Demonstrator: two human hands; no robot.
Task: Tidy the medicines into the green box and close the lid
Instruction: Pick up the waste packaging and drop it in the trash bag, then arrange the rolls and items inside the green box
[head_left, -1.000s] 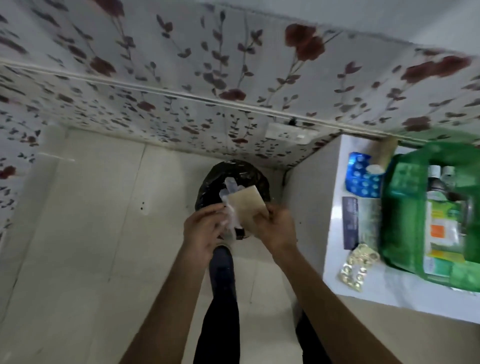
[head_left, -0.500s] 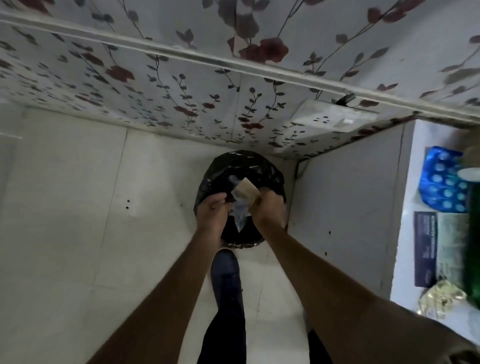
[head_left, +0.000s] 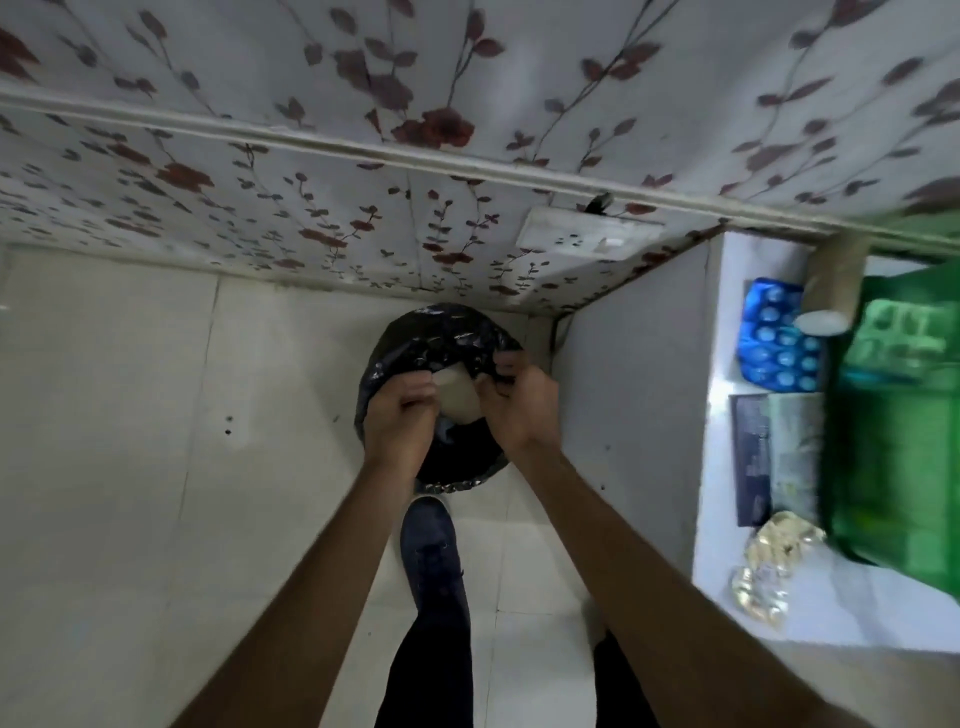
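Head view: in the middle of the frame both hands meet over a bin lined with a black bag (head_left: 441, 338) that stands on the pale tiled floor (head_left: 130, 441). The left hand (head_left: 397, 421) and the right hand (head_left: 517, 400) have their fingers curled in, pinching a pale beige wad (head_left: 457, 397) between them, just above the bin's mouth. A dark shoe (head_left: 431, 545) is planted just below the bin, lower centre.

At the right edge a white table (head_left: 727, 467) carries the green box (head_left: 898, 431), its lid up, cut off by the frame. Touching or just beside its left side lie a blue blister pack (head_left: 776, 345) at upper right, a dark flat carton (head_left: 750, 457) below it, and gold foil strips (head_left: 769, 566) lower right. A beige tube (head_left: 831, 291) stands beside the blue pack. Flowered wallpaper (head_left: 415, 130) fills the top of the frame
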